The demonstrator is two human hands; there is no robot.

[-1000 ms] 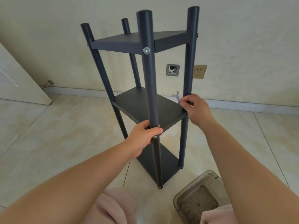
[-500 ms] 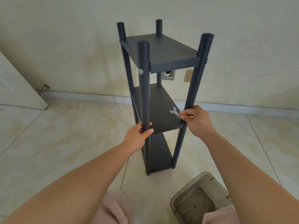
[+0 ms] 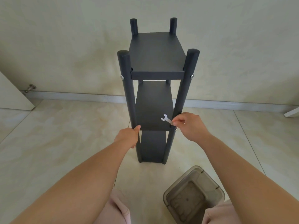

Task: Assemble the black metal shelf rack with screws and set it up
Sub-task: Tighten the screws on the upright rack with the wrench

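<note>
Head view:
Rack: black metal shelf rack (image 3: 155, 101) stands upright on the tiled floor (image 3: 64, 143), just in front of you, near the far wall; three shelves, four round posts.
Screws: two silver screw heads (image 3: 192, 76) show at the top shelf's near corners, one on each near post.
Left hand: your left hand (image 3: 128, 137) curls round the near left post (image 3: 129, 97) at middle-shelf height, thumb up along the tube.
Right hand: your right hand (image 3: 191, 125) pinches a small flat wrench (image 3: 166, 119) between fingertips, right beside the near right post (image 3: 182, 97) at the middle shelf's (image 3: 153, 110) corner; cannot tell if it touches the post.
Handling: likely stiff and light for its height, tall and narrow so tippy; painted tubes look smooth, may slide in your grip.
Where to hold: take two posts around mid height, as your left does, not the thin shelf edges.
Other: clear plastic container (image 3: 194, 196) on the floor near right, well apart from the rack's feet.
</note>
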